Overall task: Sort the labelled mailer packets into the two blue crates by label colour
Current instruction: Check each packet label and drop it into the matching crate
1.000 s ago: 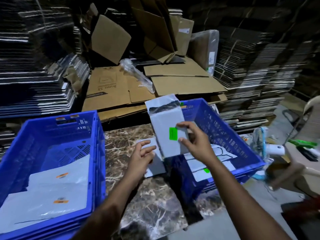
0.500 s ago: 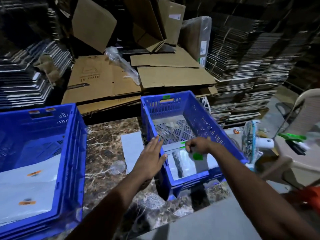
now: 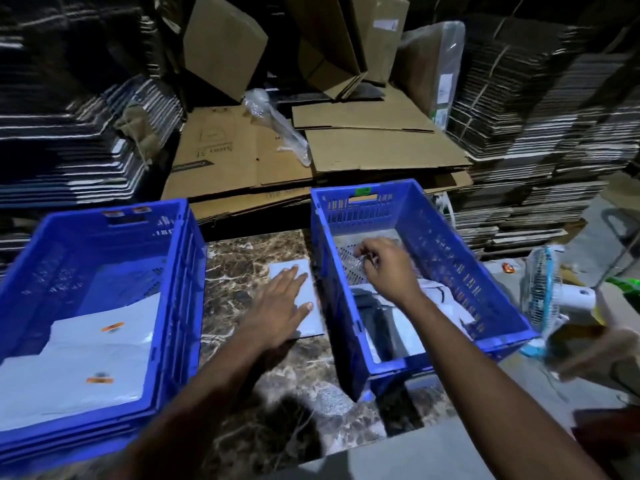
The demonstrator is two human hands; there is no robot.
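Our left hand (image 3: 282,306) lay flat, fingers straight, on the grey plastic mailer packet (image 3: 294,299), its long axis pointing away from us. Our right hand (image 3: 388,268), fingers curled, seemingly empty, hung inside the right blue plastic crate (image 3: 450,244).

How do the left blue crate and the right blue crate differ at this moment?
The left crate holds packets with orange labels; the right crate has a green tag on its far rim. The right hand is inside the right crate; no hand is in the left crate. Both are blue, perforated, on the marble table.
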